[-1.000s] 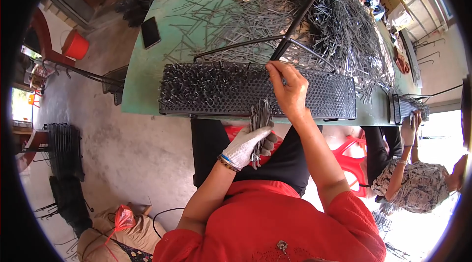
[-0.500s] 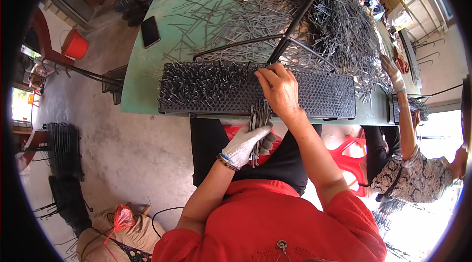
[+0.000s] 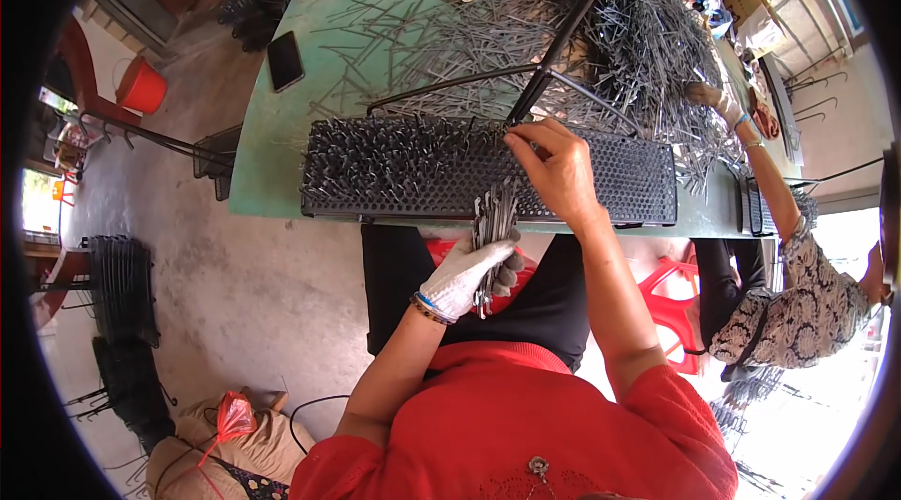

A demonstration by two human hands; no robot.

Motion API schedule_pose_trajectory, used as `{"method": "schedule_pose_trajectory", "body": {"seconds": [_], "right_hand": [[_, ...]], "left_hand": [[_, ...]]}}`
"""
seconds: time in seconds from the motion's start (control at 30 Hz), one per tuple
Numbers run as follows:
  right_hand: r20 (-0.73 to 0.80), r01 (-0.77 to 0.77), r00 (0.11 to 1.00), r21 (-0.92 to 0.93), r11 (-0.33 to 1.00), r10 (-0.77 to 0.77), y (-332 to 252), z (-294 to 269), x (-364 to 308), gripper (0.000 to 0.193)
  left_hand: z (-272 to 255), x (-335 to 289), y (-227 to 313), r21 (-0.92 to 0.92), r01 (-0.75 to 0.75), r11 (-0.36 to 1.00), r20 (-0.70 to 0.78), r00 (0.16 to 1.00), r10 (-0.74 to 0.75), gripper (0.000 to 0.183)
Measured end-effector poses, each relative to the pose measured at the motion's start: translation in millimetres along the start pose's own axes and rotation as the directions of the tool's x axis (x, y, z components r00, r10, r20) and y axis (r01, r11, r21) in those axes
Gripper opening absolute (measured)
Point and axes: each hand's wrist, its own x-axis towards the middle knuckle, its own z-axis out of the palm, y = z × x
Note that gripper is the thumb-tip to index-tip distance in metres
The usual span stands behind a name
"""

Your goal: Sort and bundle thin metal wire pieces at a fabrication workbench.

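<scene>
A long black perforated tray (image 3: 619, 179) lies along the table's near edge. Thin dark metal pins with bent ends (image 3: 389, 157) stand upright, packed in its left half; bare holes show on the right. My left hand (image 3: 458, 282), in a white glove, is closed round a bundle of thin metal pins (image 3: 495, 218), just below the tray's front edge. Bare and above the tray's middle, my right hand (image 3: 565, 179) has thumb and forefinger pinched together at the edge of the filled part. Whatever lies between those fingertips is too small to make out.
A big heap of loose metal pins (image 3: 648, 40) covers the green table (image 3: 267, 153) beyond the tray. A black metal post (image 3: 577, 21) rises behind it. A phone (image 3: 286, 61) lies at left. At right, a co-worker's gloved hand (image 3: 723, 104) reaches into the heap.
My right hand has shifted slightly right along the tray. The bundle in my left hand has barely moved. The co-worker's hand has moved left onto the heap.
</scene>
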Motion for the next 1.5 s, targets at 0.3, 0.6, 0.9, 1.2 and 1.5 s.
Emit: {"method": "schedule_pose_trajectory", "body": {"seconds": [0.3, 0.6, 0.9, 1.2, 1.5], "right_hand": [[0.378, -0.361, 0.887, 0.21, 0.909, 0.264, 15.0, -7.9, -23.9, 0.024], [-0.032, -0.399, 0.893, 0.41, 0.82, 0.45, 11.1, -8.5, -10.3, 0.024], [-0.265, -0.022, 0.963, 0.122, 0.992, 0.054, 12.5, 17.3, 2.7, 0.015], [-0.276, 0.309, 0.899, -0.151, 0.939, -0.34, 9.5, 24.6, -2.1, 0.019], [-0.102, 0.302, 0.936, -0.258, 0.918, -0.336, 23.6, 28.5, -9.7, 0.016]], "left_hand": [[4.8, -7.5, 7.1, -0.006, -0.059, 0.998, -0.007, 0.998, 0.059, 0.025], [-11.7, 0.2, -6.2, -0.073, -0.016, 0.997, -0.014, 1.0, 0.015, 0.022], [-6.6, -0.1, -6.1, -0.087, -0.013, 0.996, -0.034, 0.999, 0.01, 0.025], [-6.6, -1.2, -4.5, -0.082, -0.021, 0.996, -0.026, 0.999, 0.019, 0.025], [-5.6, -1.9, -1.4, -0.062, -0.012, 0.998, -0.043, 0.999, 0.009, 0.013]]}}
